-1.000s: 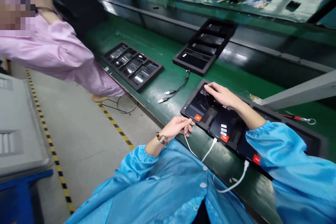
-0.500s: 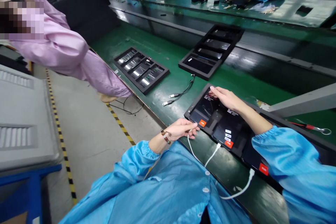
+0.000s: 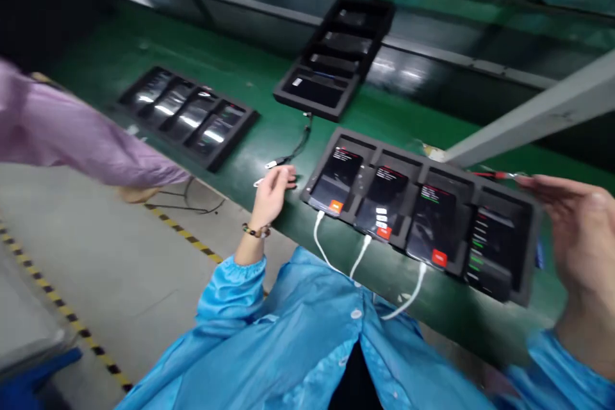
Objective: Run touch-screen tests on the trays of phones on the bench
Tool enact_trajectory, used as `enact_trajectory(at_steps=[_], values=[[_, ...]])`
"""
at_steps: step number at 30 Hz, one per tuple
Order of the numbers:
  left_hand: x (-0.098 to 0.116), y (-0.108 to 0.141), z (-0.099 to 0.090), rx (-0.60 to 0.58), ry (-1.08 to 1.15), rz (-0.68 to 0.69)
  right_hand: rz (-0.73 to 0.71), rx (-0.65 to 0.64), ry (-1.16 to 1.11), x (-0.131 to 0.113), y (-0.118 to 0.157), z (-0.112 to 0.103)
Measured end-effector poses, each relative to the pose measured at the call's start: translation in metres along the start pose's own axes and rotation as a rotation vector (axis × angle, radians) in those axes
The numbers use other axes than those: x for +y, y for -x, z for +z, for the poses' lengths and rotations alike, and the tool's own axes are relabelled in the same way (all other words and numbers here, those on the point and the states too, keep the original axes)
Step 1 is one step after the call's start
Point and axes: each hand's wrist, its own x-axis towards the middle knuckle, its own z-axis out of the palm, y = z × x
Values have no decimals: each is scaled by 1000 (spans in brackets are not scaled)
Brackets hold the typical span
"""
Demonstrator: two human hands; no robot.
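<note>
Far left of the near tray [image 3: 532, 237], a person's pink-clad arm [image 3: 86, 134] extends along the edge of the green surface [image 3: 293, 230]. Next, also left of the near tray, lies the left tray [image 3: 235, 139], with a dark glossy device in each of four compartments. Your left hand [image 3: 271, 195] is just beside the near tray's left end, fingers loosely curled at the white-tipped end of a black cable [image 3: 300, 146]; blur leaves it uncertain whether you grip it. Beyond the near tray and to its left lies the far tray [image 3: 307, 105], also holding dark devices. Within the near tray, from left to right, lie the first phone [image 3: 339, 173], second phone [image 3: 384, 192], third phone [image 3: 435, 221] and fourth phone [image 3: 490, 243], one per compartment, all showing lines of text. White cables [image 3: 317, 237] run from the near edges of the first three, each bearing an orange-red patch. Behind the near tray's right part lies a red-handled item [image 3: 497, 175]. Your right hand [image 3: 579, 230], right of the near tray, is partly open, fingertips at that item's metal end; you cannot tell whether they grip it.
</note>
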Motion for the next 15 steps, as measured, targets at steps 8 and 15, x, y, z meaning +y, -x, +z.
enact_trajectory(at_steps=[8,15], values=[[4,-88,67,-335,230,4,248,264,-197,120,79,-22],[-1,-103,96,-368,250,63,167,266,-478,144,79,-12]])
